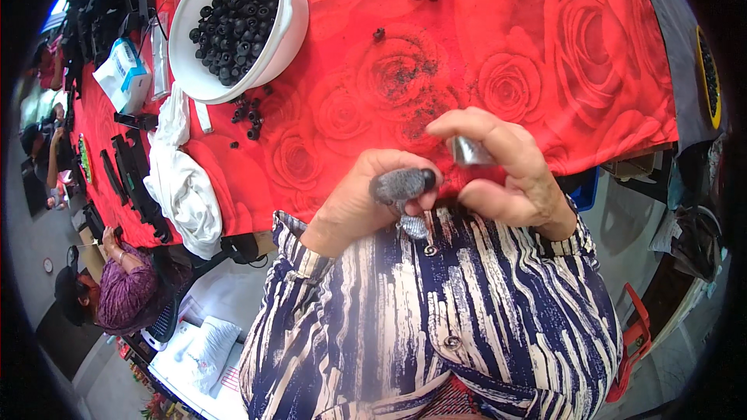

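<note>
My left hand (362, 194) is closed around a small black round part (429, 180), which pokes out at the fingertips. A grey wrap (398, 185) covers the thumb, and a lighter grey wrap (413, 225) shows on a finger below. To its right, my right hand (510, 167) is raised with index finger and thumb spread apart. Between them is a silvery-grey piece (471, 152), blurred; it looks like a wrap on another finger, though I cannot tell for certain. The right hand does not touch the black part.
A white bowl (292, 39) of black parts (237, 31) stands on the red rose-patterned cloth (506, 0). Loose black parts (249, 115) and dark crumbs (420, 70) lie around. A white cloth (183, 187) hangs at left, near a person in purple (132, 292).
</note>
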`<state>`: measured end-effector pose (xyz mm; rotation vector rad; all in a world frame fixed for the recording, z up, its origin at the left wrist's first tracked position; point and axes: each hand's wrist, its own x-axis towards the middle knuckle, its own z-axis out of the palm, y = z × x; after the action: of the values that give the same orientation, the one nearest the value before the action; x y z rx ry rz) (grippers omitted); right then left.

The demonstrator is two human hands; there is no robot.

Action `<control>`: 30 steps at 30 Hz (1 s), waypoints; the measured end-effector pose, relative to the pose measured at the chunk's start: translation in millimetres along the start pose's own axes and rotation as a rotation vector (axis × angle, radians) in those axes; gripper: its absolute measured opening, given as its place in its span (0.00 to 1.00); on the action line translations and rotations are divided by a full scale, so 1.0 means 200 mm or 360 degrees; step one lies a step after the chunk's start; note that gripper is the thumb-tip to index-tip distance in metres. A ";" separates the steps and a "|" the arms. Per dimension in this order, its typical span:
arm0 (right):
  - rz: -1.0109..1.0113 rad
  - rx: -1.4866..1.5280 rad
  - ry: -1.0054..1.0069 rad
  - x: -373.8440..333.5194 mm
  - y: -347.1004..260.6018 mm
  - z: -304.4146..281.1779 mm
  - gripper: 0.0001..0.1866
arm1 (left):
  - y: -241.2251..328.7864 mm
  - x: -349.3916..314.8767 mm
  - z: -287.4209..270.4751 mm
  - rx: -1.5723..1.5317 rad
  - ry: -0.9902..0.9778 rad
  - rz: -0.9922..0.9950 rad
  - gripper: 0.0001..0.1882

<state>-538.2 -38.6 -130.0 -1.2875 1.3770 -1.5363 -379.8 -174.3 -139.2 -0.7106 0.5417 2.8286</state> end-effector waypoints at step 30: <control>0.0129 -0.0491 0.0189 -0.07 0.05 0.07 0.11 | -0.06 -0.02 -0.02 0.0389 0.0244 0.0410 0.12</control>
<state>-522.8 -31.1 -143.6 -1.3177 1.7750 -1.4027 -372.5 -165.2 -144.4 -0.8678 1.0542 2.8752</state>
